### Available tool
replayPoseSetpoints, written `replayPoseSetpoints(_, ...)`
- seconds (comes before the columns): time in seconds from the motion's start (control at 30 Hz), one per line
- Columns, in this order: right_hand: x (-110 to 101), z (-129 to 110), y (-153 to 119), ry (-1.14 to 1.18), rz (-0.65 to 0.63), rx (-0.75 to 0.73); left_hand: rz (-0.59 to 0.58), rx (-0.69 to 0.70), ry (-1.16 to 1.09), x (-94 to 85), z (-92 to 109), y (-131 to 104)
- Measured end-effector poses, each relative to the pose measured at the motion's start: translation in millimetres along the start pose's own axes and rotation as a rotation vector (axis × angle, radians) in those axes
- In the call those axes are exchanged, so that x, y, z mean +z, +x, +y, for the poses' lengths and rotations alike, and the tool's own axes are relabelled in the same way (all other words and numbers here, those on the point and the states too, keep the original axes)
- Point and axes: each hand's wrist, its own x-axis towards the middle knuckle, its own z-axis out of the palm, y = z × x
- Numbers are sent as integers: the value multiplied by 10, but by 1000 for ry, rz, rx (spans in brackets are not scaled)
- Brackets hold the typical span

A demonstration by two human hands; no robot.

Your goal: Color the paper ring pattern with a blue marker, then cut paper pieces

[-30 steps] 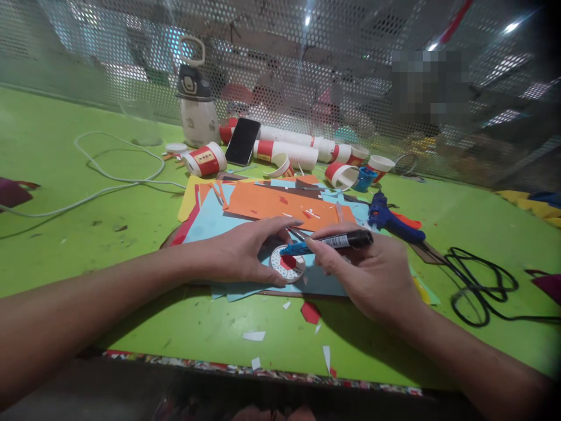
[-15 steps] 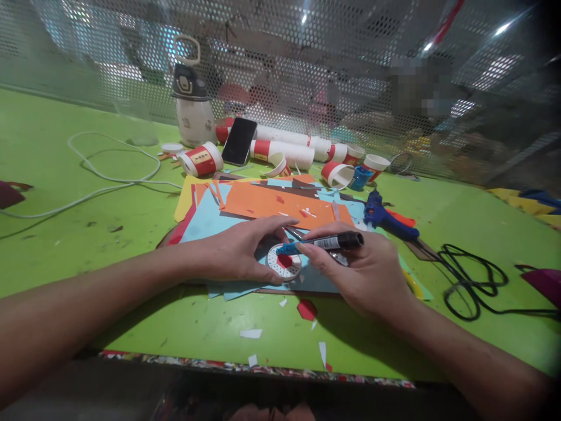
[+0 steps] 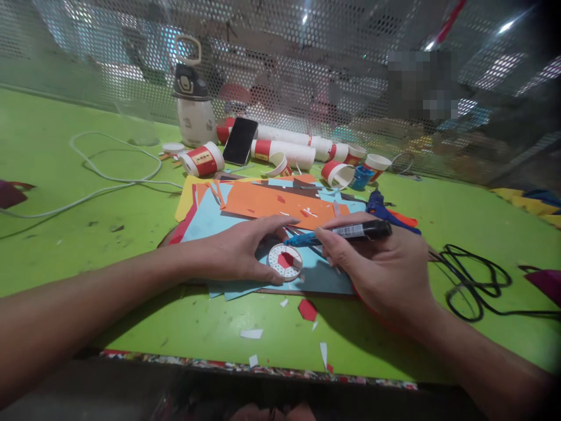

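A small white disc (image 3: 274, 266) with dark dots and a red hexagon in its centre lies on light blue paper (image 3: 319, 278). My left hand (image 3: 239, 248) grips the disc at its left side, thumb at the lower edge and fingers at the upper edge. In my right hand (image 3: 381, 263) is a marker (image 3: 350, 231) with a black body and a blue front part, its tip at the disc's upper edge. Scissors, partly hidden by my right hand, lie behind the disc. Orange paper (image 3: 280, 203) covers the back of the paper stack.
Behind the papers are paper cups (image 3: 202, 159), a phone (image 3: 240, 141) and a bottle (image 3: 196, 114). A blue glue gun (image 3: 376, 204) sits beyond my right hand, with a black cable (image 3: 475, 280) to the right. A red hexagon (image 3: 307, 310) and scraps lie near the front edge.
My right hand has moved right with the marker, and the marker's tip has shifted from the disc's dotted face to its upper edge. My left hand has stayed on the disc.
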Motion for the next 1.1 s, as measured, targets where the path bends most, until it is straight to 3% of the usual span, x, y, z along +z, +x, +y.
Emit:
replayPoseSetpoints(0.8, 46, -11, 20, 66, -99, 9, 0, 33, 11, -1, -18, -3)
replayPoseSetpoints(1.1, 13, -47, 54, 70, -227, 96, 1, 38, -12, 11, -22, 8)
